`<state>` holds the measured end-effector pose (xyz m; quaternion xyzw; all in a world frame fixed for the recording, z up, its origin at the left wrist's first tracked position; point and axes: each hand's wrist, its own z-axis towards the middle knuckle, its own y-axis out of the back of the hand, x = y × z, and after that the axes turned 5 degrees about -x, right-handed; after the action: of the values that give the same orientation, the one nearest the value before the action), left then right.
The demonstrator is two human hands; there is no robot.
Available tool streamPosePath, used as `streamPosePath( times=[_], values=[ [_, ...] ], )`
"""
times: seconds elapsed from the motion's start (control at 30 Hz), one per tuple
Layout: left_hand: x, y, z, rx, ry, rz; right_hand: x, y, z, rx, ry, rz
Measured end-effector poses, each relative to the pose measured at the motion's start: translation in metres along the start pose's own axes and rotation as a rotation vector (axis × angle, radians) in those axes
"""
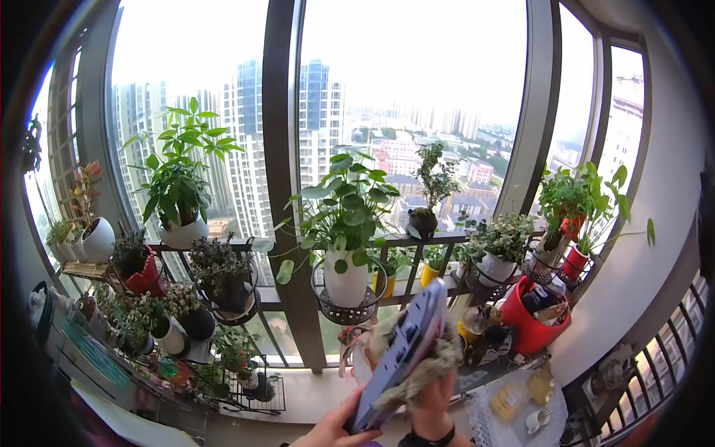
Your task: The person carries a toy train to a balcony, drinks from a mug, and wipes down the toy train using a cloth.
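Observation:
In front of me, near the bottom middle, is a flat mop head [395, 365], a long grey-blue plate with dark slots, tilted up to the right. My left hand [341, 423] grips its lower end, thumb on the near face and fingers around the edge. Shaggy grey-green fabric [436, 361], like a mop pad, hangs along the plate's right side. My right hand [433, 408] is closed on this fabric from below; the fabric hides most of its fingers. A dark band circles my right wrist. The plate's upper end is blurred.
A white pot [345, 279] with a round-leaved plant hangs on the window railing, beyond the mop head. Other potted plants line the railing and the left rack [261, 402]. At right stand a red bucket [532, 328] and a lace-covered table [488, 428] with a white cup [536, 422].

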<state>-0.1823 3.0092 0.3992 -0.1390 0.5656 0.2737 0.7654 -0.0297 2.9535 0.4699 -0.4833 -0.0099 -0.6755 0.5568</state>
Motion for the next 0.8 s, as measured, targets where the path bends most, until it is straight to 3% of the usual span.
streamPosePath(
  times=[0.03, 0.07, 0.13, 0.17, 0.23, 0.27, 0.3, 0.37, 0.4, 0.43, 0.47, 0.53, 0.63, 0.67, 0.7, 0.73, 0.8],
  values=[
    [-0.002, 0.006, 0.000, -0.028, -0.059, 0.027, -0.005, -0.008, -0.007, -0.029, 0.070, -0.131],
    [-0.016, 0.011, 0.009, -0.071, -0.199, 0.028, -0.017, 0.000, -0.017, 0.096, 0.227, -0.474],
    [-0.019, 0.030, 0.011, -0.060, -0.168, 0.075, -0.039, 0.007, -0.045, 0.132, -0.088, -0.160],
    [-0.004, 0.039, 0.008, -0.049, -0.260, 0.150, -0.057, 0.014, -0.069, 0.119, -0.081, -0.155],
    [0.023, 0.046, 0.008, -0.021, -0.192, 0.079, -0.084, 0.024, -0.084, 0.207, 0.296, -1.213],
    [0.038, 0.043, 0.004, -0.005, -0.090, 0.001, -0.087, 0.029, -0.076, 0.202, 0.316, -1.226],
    [0.055, 0.034, -0.005, -0.081, -0.081, -0.084, -0.073, 0.023, -0.058, 0.158, 0.206, -0.842],
    [0.006, 0.028, 0.008, 0.022, -0.004, -0.016, -0.021, -0.004, -0.023, 0.047, -0.043, -0.073],
    [-0.014, 0.026, 0.013, 0.112, 0.062, 0.066, 0.005, -0.021, -0.001, 0.016, 0.030, -0.040],
    [-0.019, 0.026, 0.014, 0.144, 0.009, 0.106, 0.011, -0.013, -0.003, -0.200, -0.206, 0.081],
    [-0.019, 0.024, 0.013, 0.144, 0.013, 0.097, 0.028, -0.013, 0.013, 0.030, -0.103, 0.089],
    [-0.007, 0.017, 0.008, 0.123, 0.072, 0.039, 0.021, 0.001, 0.011, -0.059, -0.035, -0.047],
    [0.017, 0.011, 0.007, 0.043, -0.062, 0.094, -0.014, 0.004, -0.003, 0.052, 0.021, 0.011],
    [0.017, 0.009, 0.002, -0.024, -0.121, 0.084, -0.037, 0.017, -0.014, 0.084, 0.152, -0.273],
    [0.025, 0.013, 0.000, -0.073, -0.221, 0.161, -0.040, 0.012, -0.027, 0.127, 0.088, -0.207],
    [0.028, 0.016, 0.001, -0.113, -0.220, 0.039, -0.041, 0.005, -0.037, 0.171, 0.029, -0.140],
    [0.024, 0.032, 0.003, -0.121, -0.250, -0.050, -0.057, 0.015, -0.063, 0.193, 0.011, -0.232]
  ],
)
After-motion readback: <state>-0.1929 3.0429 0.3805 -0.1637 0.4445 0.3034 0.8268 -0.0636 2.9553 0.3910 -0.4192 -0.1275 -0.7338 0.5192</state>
